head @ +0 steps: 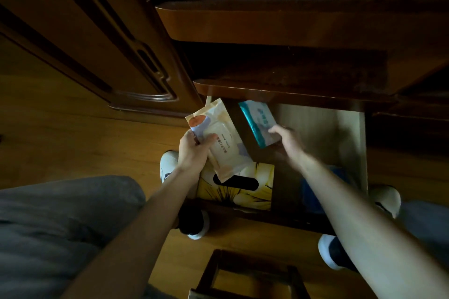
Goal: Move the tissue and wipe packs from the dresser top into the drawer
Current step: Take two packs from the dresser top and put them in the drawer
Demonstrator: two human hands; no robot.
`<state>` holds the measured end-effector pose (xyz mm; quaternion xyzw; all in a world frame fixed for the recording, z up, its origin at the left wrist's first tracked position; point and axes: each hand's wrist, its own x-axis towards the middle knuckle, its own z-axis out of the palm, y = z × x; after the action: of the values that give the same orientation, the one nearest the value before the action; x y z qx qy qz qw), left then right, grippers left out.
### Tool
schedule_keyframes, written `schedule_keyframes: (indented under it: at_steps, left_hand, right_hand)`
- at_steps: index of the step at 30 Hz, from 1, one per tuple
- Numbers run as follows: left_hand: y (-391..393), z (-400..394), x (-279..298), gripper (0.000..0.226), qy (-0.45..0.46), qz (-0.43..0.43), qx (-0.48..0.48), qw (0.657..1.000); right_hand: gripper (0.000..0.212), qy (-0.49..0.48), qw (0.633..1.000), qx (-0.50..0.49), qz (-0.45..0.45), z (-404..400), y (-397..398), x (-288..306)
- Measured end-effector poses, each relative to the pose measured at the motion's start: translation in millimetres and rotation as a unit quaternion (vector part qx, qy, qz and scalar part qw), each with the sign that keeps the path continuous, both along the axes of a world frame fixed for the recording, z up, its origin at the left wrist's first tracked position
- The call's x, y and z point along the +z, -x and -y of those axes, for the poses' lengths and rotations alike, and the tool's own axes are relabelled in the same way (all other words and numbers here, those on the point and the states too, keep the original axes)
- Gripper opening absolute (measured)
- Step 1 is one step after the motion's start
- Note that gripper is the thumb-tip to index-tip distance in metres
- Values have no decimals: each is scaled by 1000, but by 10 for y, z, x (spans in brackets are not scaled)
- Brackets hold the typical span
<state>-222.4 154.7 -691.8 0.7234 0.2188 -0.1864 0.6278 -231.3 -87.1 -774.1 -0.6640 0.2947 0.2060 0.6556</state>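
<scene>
Both packs are mid-frame over the open drawer (340, 128). Left hand (192, 150) pinches the beige wipe pack (218, 136) by its edge; right hand (284, 138) grips the teal tissue pack (257, 121). They look soft, light and a bit slick, so hold them across the body.

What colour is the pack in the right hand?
Teal and white pack, per the head view.
</scene>
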Motion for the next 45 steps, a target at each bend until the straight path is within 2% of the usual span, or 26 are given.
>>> schedule_keyframes:
  at_steps: [1,2,4,7,8,9,11,12,13,15,17,19,21,24,27,31,32,35,37,39,42,45]
  left_hand:
    - [-12,28,-3,23,6,-10,20,1000]
    - [-23,60,-7,26,13,-18,34,999]
    - [-22,137,-7,22,28,-30,33,999]
    - [49,242,-4,16,58,-43,3,997]
    - [74,253,-11,18,92,-57,11,994]
    - [96,246,-14,22,137,-73,27,987]
    - [126,211,-3,31,194,-82,43,977]
    - [126,187,-6,36,176,-68,37,981]
    - [125,153,-15,39,121,-40,22,992]
    - [127,47,-56,39,-35,33,-23,999]
    - [155,-91,-117,38,-176,80,-59,979]
    - [179,-214,-196,42,-235,64,-72,967]
    - [195,-272,-282,42,-240,36,-89,966]
    - [190,-297,-385,40,-246,20,-114,962]
    - [167,-303,-484,44,-262,10,-129,956]
    - [166,-290,-604,43,-263,13,-139,955]
    - [180,-292,-633,42,-271,20,-138,953]
    - [240,-291,-707,38,-298,43,-130,945]
    - [268,-273,-735,36,-316,58,-130,938]
    - [273,-261,-748,36,-330,69,-138,931]
    - [281,-261,-760,35,-336,80,-150,926]
    - [290,-264,-778,35,-333,83,-152,927]
  right_hand:
    - [11,-14,999,28,-9,21,55,33]
    - [22,-19,997,74,-14,14,107,60]
    - [55,-19,988,150,-12,-74,196,65]
    - [104,-11,992,122,6,-227,226,139]
    - [108,-19,994,108,25,-227,220,167]
    - [103,-32,993,102,44,-201,209,174]
    - [77,-25,990,113,78,-108,179,172]
    - [64,-6,988,120,95,-50,147,170]
    - [55,22,986,124,111,1,104,168]
    - [47,103,977,140,127,88,-6,149]
    - [45,172,962,172,125,121,-141,76]
    - [44,213,945,213,126,78,-275,-15]
    - [44,238,923,279,118,-46,-402,-124]
    - [43,268,880,387,59,-301,-524,-284]
    - [42,328,845,422,31,-445,-572,-393]
    - [52,455,754,471,46,-518,-618,-381]
    - [54,465,744,477,48,-539,-611,-372]
    - [50,429,766,474,66,-586,-509,-362]
    - [47,403,787,453,113,-565,-438,-367]
    - [53,386,797,436,158,-519,-399,-352]
    - [38,388,789,445,170,-468,-386,-331]
    - [33,384,779,479,126,-510,-377,-302]
